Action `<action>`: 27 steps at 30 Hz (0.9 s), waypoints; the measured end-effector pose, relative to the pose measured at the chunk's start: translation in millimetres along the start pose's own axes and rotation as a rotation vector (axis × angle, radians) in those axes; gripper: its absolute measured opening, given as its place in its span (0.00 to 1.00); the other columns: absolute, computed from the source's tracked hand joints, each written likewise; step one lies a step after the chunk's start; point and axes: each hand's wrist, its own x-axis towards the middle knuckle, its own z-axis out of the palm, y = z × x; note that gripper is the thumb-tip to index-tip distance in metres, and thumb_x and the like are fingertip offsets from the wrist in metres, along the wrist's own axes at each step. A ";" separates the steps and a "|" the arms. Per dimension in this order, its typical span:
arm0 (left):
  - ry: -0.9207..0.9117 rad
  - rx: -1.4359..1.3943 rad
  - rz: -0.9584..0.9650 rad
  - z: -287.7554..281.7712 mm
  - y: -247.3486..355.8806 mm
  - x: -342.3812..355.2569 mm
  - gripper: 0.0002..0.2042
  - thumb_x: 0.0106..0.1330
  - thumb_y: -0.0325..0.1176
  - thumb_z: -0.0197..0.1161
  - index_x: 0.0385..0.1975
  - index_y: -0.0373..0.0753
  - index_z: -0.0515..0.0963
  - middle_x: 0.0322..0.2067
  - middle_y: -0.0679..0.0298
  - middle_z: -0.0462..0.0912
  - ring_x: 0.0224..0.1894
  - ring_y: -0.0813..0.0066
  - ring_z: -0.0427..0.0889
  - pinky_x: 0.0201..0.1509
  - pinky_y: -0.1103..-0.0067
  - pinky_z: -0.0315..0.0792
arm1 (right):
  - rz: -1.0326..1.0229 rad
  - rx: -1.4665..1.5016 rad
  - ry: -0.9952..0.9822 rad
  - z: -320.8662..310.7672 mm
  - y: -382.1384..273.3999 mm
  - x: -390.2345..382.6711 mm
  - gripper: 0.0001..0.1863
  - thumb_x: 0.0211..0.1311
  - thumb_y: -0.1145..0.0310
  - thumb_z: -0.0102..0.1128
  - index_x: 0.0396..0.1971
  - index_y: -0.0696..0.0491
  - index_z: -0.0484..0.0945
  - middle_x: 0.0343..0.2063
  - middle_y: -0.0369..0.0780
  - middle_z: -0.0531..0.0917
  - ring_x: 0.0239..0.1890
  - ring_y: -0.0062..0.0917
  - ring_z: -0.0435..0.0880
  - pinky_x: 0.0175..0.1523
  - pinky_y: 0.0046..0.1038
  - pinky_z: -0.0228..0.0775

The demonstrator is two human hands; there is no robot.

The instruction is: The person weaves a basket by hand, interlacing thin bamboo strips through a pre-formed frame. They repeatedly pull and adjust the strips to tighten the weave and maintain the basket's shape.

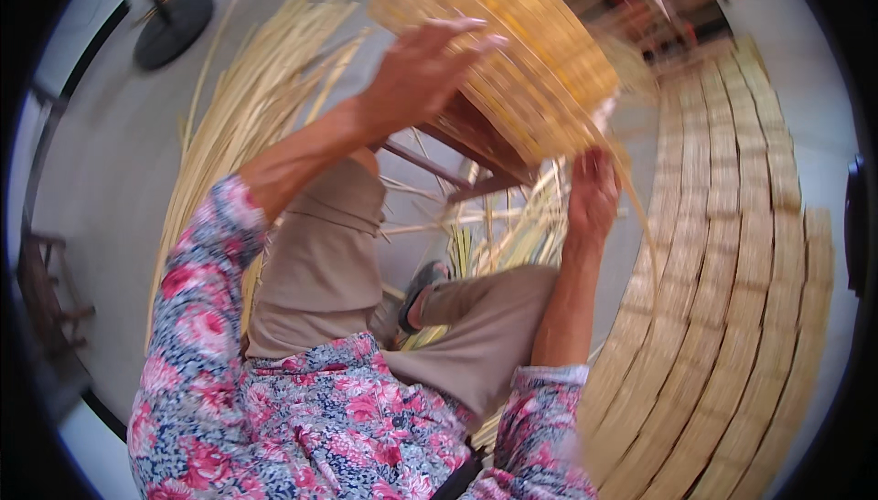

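A yellow-tan woven bamboo basket (498, 52) is tilted in front of me, above a dark brown wooden stool (476, 139). My left hand (421, 75) lies against its near left side, fingers stretched out. At the lower right corner, my right hand (593, 191) has its fingers curled where a thin bamboo strip (633, 194) leaves the weave. That strip hangs down in a curve to the right of the hand. Motion blurs the basket and the right fingertips, so the exact grip is partly hidden.
Long loose bamboo strips (242, 125) lie on the floor at left, and shorter pieces (512, 235) litter the floor between my legs. Rows of nested woven baskets (722, 253) stretch along the right. A black round stand base (174, 29) and a small wooden stool (50, 290) are at left.
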 end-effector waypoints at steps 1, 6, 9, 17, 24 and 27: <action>-0.045 -0.028 0.001 -5.2 5.4 -9.2 0.27 0.57 0.22 0.66 0.60 0.46 0.77 0.54 0.62 0.79 0.50 0.59 0.81 0.53 0.66 0.76 | 0.020 0.047 0.007 4.9 -1.1 -4.9 0.09 0.71 0.73 0.59 0.48 0.55 0.79 0.47 0.43 0.84 0.53 0.33 0.81 0.63 0.37 0.71; -0.197 -0.215 0.098 -13.5 35.7 -8.1 0.17 0.61 0.22 0.66 0.51 0.40 0.81 0.43 0.58 0.85 0.45 0.58 0.84 0.47 0.68 0.79 | 0.052 0.000 -0.021 53.7 16.3 -36.1 0.09 0.72 0.71 0.60 0.48 0.57 0.81 0.46 0.40 0.84 0.50 0.26 0.82 0.63 0.31 0.74; -0.153 -0.338 0.108 9.1 62.5 25.2 0.14 0.64 0.24 0.65 0.49 0.40 0.82 0.41 0.56 0.86 0.43 0.55 0.86 0.44 0.69 0.81 | 0.069 0.003 -0.059 67.2 22.6 -48.5 0.08 0.72 0.72 0.60 0.46 0.57 0.82 0.45 0.39 0.84 0.49 0.23 0.82 0.61 0.29 0.76; -0.355 -0.165 0.098 28.8 56.8 44.3 0.11 0.65 0.30 0.64 0.44 0.35 0.80 0.34 0.52 0.83 0.39 0.48 0.84 0.42 0.64 0.79 | 0.031 0.087 -0.051 90.7 38.5 -49.8 0.10 0.69 0.72 0.63 0.47 0.56 0.83 0.43 0.37 0.86 0.46 0.20 0.84 0.58 0.23 0.78; -0.429 -0.241 0.055 33.2 65.0 55.3 0.07 0.65 0.31 0.64 0.35 0.34 0.80 0.31 0.50 0.84 0.33 0.54 0.86 0.36 0.69 0.79 | -0.019 -0.035 -0.046 96.2 36.6 -49.9 0.10 0.70 0.73 0.62 0.47 0.58 0.83 0.43 0.40 0.86 0.48 0.24 0.85 0.60 0.27 0.79; -0.546 -0.422 -0.213 27.9 72.9 56.8 0.06 0.67 0.30 0.62 0.35 0.33 0.79 0.27 0.51 0.82 0.28 0.60 0.86 0.31 0.70 0.78 | -0.063 -0.092 -0.071 96.8 40.8 -51.1 0.13 0.69 0.67 0.65 0.48 0.55 0.84 0.42 0.36 0.87 0.44 0.18 0.85 0.54 0.21 0.78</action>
